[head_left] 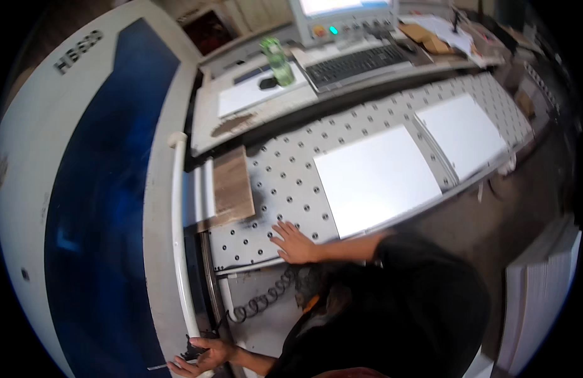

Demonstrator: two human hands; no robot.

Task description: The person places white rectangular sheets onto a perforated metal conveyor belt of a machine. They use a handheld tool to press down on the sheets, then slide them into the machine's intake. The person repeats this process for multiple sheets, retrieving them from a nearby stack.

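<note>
My right hand (294, 244) lies flat with spread fingers near the front edge of the perforated machine table (291, 170). Low on the left, my left hand (211, 356) is at the lower end of a long white bar (179, 246), fingers loosely stretched out. A small black piece (194, 348) shows by its thumb; whether the hand touches it I cannot tell. Beyond my right hand lies a brown wood-look board (233, 186) at the table's left end. Right of that hand rests a large white panel (376, 179), with a second white panel (464, 135) farther right.
A blue and white machine housing (109, 208) stands at left. Behind the table, a worktop carries a green bottle (279, 63), a keyboard (357, 66) and a monitor (342, 7). A coiled black hose (263, 302) hangs below the table edge. Stacked white panels (540, 302) stand at lower right.
</note>
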